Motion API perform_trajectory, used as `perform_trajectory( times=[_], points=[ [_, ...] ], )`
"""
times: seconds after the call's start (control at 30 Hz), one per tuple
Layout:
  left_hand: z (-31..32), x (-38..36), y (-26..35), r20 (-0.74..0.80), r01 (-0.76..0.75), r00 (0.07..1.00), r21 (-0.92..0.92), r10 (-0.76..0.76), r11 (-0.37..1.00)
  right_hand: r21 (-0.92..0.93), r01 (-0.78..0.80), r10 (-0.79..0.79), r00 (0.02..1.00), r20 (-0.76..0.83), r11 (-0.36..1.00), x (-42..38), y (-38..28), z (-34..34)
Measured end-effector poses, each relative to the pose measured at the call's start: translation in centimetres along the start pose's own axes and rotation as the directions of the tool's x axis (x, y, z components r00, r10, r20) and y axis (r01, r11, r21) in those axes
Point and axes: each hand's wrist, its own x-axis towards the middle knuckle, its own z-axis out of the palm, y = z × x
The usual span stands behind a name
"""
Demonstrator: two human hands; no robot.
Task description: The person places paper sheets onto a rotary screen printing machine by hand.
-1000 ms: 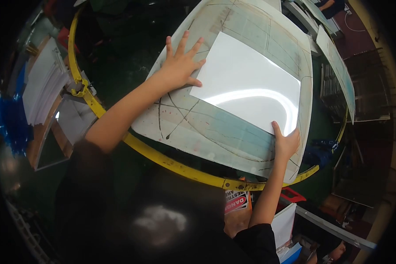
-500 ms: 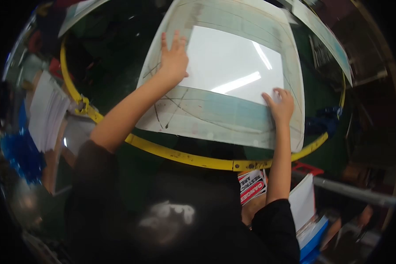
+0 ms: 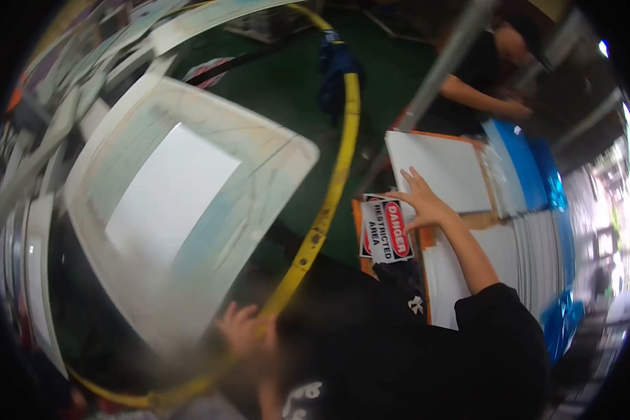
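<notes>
White sheet [image 3: 171,192] lies in the left part of the frame, on a pale board [image 3: 269,157] with rounded corners; the bare surface of this board is around the sheet, with faint dark lines on it; both my hands are off the sheet. My right hand [image 3: 427,207], near the centre right, has the fingers spread wide; the thumb is at the right edge of a danger sign [image 3: 386,231] and another finger is by its upper edge; it seems to touch the sign, but I cannot tell if the hold is firm. The sign says "DANGER RESTRICTED AREA" and overlaps another similar sign, of which I see the left edge. My left hand [image 3: 243,332], at the lower centre, is blurred; its fingers look apart, just beside the yellow ring [image 3: 343,157] or touching it, I cannot tell which; I see nothing held in it. This ring curves from the top of the frame to the lower left; a dark blue bundle [image 3: 339,72] is on its upper part. To the right of the signs are white panels [image 3: 441,171] and blue plastic [image 3: 514,164]; in the upper right another person [image 3: 472,80] bends forward, well apart from my hands.
</notes>
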Motion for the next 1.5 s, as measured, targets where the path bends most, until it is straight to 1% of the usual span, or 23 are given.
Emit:
perform_trajectory(
  times=[0.07,0.1,0.2,0.23,0.33,0.4,0.47,0.53,0.63,0.7,0.77,0.87,0.93,1.0,1.07,1.1,1.17,1.27,1.3,1.33,1.4,1.47,1.5],
  points=[
    [1.6,-0.3,1.1,-0.040,-0.070,0.997,-0.183,0.064,0.981,-0.068,-0.147,0.157,0.973,0.172,0.987,-2.7,3.0,2.2],
    [2.2,-0.3,1.6,-0.067,-0.102,0.994,-0.264,0.087,0.959,0.017,-0.145,0.141,0.979,0.147,0.989,-3.3,4.1,3.2],
    [2.9,0.6,3.6,0.011,-0.258,0.960,-0.348,0.279,0.901,0.034,-0.021,0.023,0.998,-0.056,0.999,-3.9,5.2,4.7],
    [3.1,0.9,4.4,0.012,-0.284,0.949,-0.405,0.316,0.869,0.033,-0.093,0.091,0.993,0.076,0.995,-3.2,5.9,4.2],
    [3.0,1.3,6.3,0.085,-0.373,0.893,-0.410,0.442,0.832,0.223,-0.030,0.041,0.998,-0.045,0.974,-3.5,8.7,6.5],
    [3.3,1.0,7.1,0.091,-0.373,0.889,-0.426,0.449,0.824,0.190,0.014,0.014,0.989,-0.146,0.982,-3.6,9.1,6.9],
    [3.6,0.5,7.3,0.121,-0.342,0.893,-0.444,0.434,0.828,0.064,-0.005,0.017,0.981,-0.192,0.998,-3.8,8.7,7.1],
    [4.0,0.0,7.5,0.163,-0.340,0.883,-0.426,0.441,0.838,-0.158,-0.088,0.055,0.979,-0.197,0.984,-4.4,6.1,4.8],
    [3.7,-0.1,7.8,0.235,-0.372,0.848,-0.377,0.476,0.848,-0.020,-0.025,0.023,0.994,-0.103,0.999,-4.2,8.2,6.8],
    [3.4,-0.1,7.7,0.262,-0.381,0.834,-0.361,0.485,0.851,0.018,-0.073,0.073,0.997,-0.014,0.997,-4.1,7.7,5.6],
    [3.4,-0.2,7.4,0.259,-0.367,0.842,-0.368,0.474,0.854,-0.037,-0.081,0.082,0.996,0.030,0.996,-4.7,5.9,3.0],
    [3.7,-0.4,7.0,0.272,-0.350,0.849,-0.353,0.453,0.868,0.101,-0.106,0.113,0.991,-0.070,0.989,-4.9,6.9,4.2],
    [4.1,-0.5,6.7,0.283,-0.347,0.842,-0.366,0.458,0.863,0.106,-0.138,0.161,0.956,-0.247,0.985,-5.1,7.4,5.6],
    [4.1,-0.6,6.6,0.298,-0.341,0.834,-0.380,0.463,0.860,0.081,-0.138,0.160,0.860,-0.484,0.987,-5.8,7.7,6.4],
    [4.1,-0.5,6.6,0.323,-0.334,0.824,-0.389,0.466,0.859,0.021,-0.118,0.095,0.663,-0.742,0.993,-6.4,7.9,6.8],
    [4.0,-0.3,6.6,0.350,-0.302,0.818,-0.415,0.457,0.858,-0.062,-0.132,0.027,0.586,-0.810,0.989,-7.1,6.5,4.9],
    [3.7,0.3,7.2,0.404,-0.227,0.807,-0.462,0.431,0.857,-0.109,-0.184,-0.004,0.494,-0.870,0.977,-8.7,4.0,1.4],
    [3.3,2.0,9.6,0.567,0.109,0.771,-0.568,0.292,0.816,-0.049,-0.210,0.027,0.344,-0.938,0.976,-10.8,-0.2,-0.4],
    [3.8,2.2,9.3,0.644,0.181,0.695,-0.588,0.320,0.788,-0.054,-0.257,0.031,0.315,-0.949,0.965,-11.5,-2.8,-1.2],
    [4.0,2.6,10.1,0.650,0.299,0.687,-0.659,0.323,0.690,-0.056,-0.303,0.034,0.283,-0.958,0.951,-11.9,-5.3,-1.6],
    [4.1,3.4,12.7,0.653,0.498,0.676,-0.746,0.342,0.441,-0.131,-0.410,-0.083,0.132,-0.988,0.903,-11.9,-8.8,-0.9],
    [3.4,4.5,15.3,0.611,0.527,0.662,-0.791,0.433,0.311,-0.139,-0.360,-0.140,0.024,-0.990,0.923,-11.1,-12.1,-0.6],
    [3.1,4.9,15.9,0.583,0.538,0.656,-0.806,0.479,0.245,-0.136,-0.268,-0.163,-0.082,-0.983,0.954,-9.5,-13.2,-0.1]
  ],
)
